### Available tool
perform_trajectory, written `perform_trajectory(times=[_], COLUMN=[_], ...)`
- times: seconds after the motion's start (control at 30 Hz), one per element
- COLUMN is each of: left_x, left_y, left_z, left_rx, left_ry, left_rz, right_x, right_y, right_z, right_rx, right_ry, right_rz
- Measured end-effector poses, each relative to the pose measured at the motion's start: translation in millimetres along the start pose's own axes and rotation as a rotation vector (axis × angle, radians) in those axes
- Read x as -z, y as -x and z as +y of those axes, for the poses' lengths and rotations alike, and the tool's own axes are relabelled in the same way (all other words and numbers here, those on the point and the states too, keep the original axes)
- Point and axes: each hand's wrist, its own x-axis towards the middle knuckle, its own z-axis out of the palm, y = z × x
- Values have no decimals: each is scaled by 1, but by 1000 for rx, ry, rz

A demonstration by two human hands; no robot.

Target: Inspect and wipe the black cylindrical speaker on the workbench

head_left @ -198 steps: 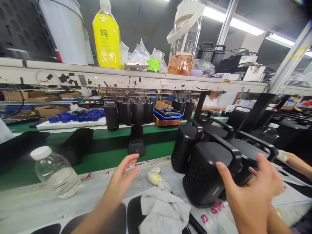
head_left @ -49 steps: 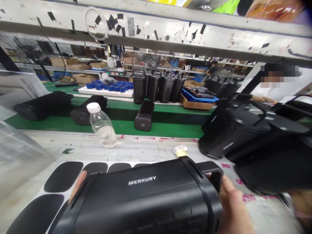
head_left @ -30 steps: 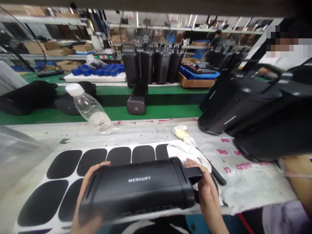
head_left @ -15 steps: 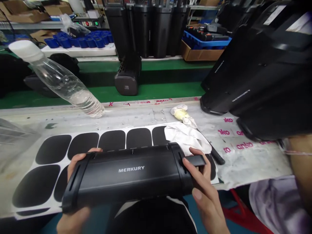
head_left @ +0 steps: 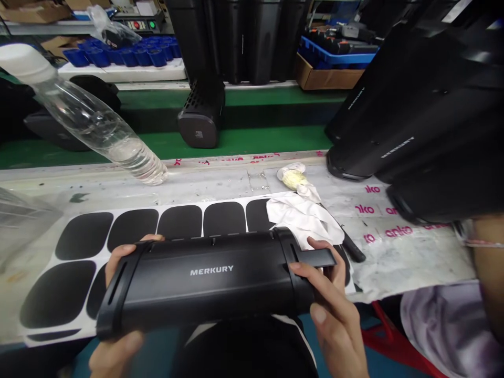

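A: Black MERKURY speaker [head_left: 212, 283] lying sideways, held at the near tabletop [head_left: 220, 184] edge, over the sheet of black oval pads [head_left: 129, 231]. Left hand [head_left: 114, 346] wrapped round the left end cap, grip closed on it, thumb underneath. Right hand [head_left: 334, 310] clamped on the handle end, fingers [head_left: 303, 270] across the ring, grip closed too.

B: Prob. best handled w/ both ends supported like that, logo side up, body level. Worth keeping it clear of the white cloth [head_left: 303, 220] and the black-handled tool [head_left: 352, 247] just beside the right hand.

A: Readable text: "MERKURY" in white on the held unit, same word on the side of the big black speakers [head_left: 413, 121] at right. Pink "anko" printed repeatedly on the plastic wrap [head_left: 394, 252] under them.

B: Elsewhere: clear water bottle [head_left: 94, 121] w/ white cap, standing near the green conveyor belt [head_left: 252, 142]; another speaker [head_left: 199, 118] on the belt, label too small to read. Blue caps [head_left: 118, 55] on a white tray at the back. Yellowish wad [head_left: 293, 178] near the cloth, can't tell what.
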Motion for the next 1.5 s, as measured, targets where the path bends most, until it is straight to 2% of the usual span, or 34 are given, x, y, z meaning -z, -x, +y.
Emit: perform_trajectory(times=[0.13, 0.33, 0.53, 0.87, 1.3, 1.37, 1.5], left_x=[4, 10, 26, 20, 25, 26, 26], left_y=[-1, -3, -6, -4, -3, -4, -5], left_z=[1, -2, -11, -11, -16, -17, -18], left_rx=[11, 5, -69, -58, -116, -121, -121], left_ry=[39, 37, 8, 0, -57, -76, -39], left_rz=[-69, -76, -170, -162, -164, -159, -160], right_x=[-2, -2, -1, -9, -12, -10, -4], right_y=[0, -5, -4, -4, -2, -2, -2], right_z=[-1, -5, -7, -30, -24, -21, -14], right_rx=[22, 69, 86, -192, -110, -112, -17], right_ry=[-17, 36, 83, 22, 8, 29, 100], right_rz=[13, 52, 40, 99, 137, 116, 36])
